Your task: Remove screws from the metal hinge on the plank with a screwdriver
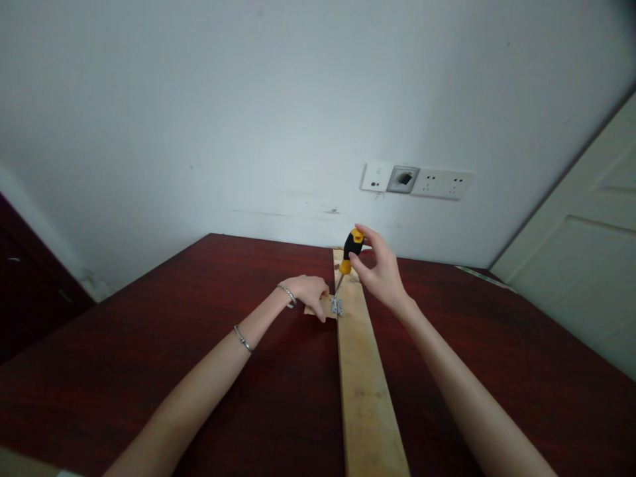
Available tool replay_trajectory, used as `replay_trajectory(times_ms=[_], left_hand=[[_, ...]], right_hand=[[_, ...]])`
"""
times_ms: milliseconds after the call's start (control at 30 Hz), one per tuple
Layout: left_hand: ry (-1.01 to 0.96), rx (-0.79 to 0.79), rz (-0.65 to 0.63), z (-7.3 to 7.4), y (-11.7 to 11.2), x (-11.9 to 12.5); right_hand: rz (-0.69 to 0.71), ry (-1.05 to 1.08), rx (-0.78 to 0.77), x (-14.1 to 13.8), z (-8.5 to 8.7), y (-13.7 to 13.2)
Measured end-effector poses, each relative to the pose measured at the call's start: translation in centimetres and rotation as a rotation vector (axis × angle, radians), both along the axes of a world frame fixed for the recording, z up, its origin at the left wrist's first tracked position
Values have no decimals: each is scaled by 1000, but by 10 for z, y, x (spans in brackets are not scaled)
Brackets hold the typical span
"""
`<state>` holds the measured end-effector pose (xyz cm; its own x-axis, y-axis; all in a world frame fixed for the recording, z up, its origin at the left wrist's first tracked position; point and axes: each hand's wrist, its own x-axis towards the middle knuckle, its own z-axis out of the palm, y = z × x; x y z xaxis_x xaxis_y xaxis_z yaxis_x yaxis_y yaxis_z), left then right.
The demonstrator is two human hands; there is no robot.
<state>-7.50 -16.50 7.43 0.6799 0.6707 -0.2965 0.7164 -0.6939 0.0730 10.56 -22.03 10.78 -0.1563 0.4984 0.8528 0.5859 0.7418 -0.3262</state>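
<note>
A long wooden plank (pixel 366 391) lies on the dark red table, running away from me to the wall. Against its left edge sits a small wooden block (pixel 328 306), and a metal hinge (pixel 337 305) spans the two. My left hand (pixel 311 293) is closed around the small block, thumb on the near side. In my right hand (pixel 380 268) is a black and yellow screwdriver (pixel 354 245), gripped by its handle with the fingertips. The shaft slants down to the left, its tip at the hinge. Whether a screw is under the tip is too small to tell.
The dark red table (pixel 238 278) reaches to a white wall with a row of sockets (pixel 441 183) and a plug (pixel 405 178). A white panelled door (pixel 586 232) stands at the right. Part of a pale board (pixel 24 464) shows at the lower left corner.
</note>
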Motion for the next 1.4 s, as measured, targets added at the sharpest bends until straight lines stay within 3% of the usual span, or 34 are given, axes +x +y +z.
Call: replay_trajectory(times_ms=[267,533,767,1033,1267,1400], left_hand=[[15,25,-25,-1,0,1],[-1,29,-18,-3,1,0],[15,28,-17,-1,0,0],[2,16,-17,2,-2,1],[12,24,-23,2,-3,1],[1,27,-19,1,-2,1]], right_hand=[[-100,-60,-35,-1,1,-3],[2,-32,-25,0,-1,1],[-82,-48,-60,0,0,0],[29,-34,-20,-2,2,-4],[-64,-18,-32,0,-1,1],[-1,1,-11,-1,-1,-1]])
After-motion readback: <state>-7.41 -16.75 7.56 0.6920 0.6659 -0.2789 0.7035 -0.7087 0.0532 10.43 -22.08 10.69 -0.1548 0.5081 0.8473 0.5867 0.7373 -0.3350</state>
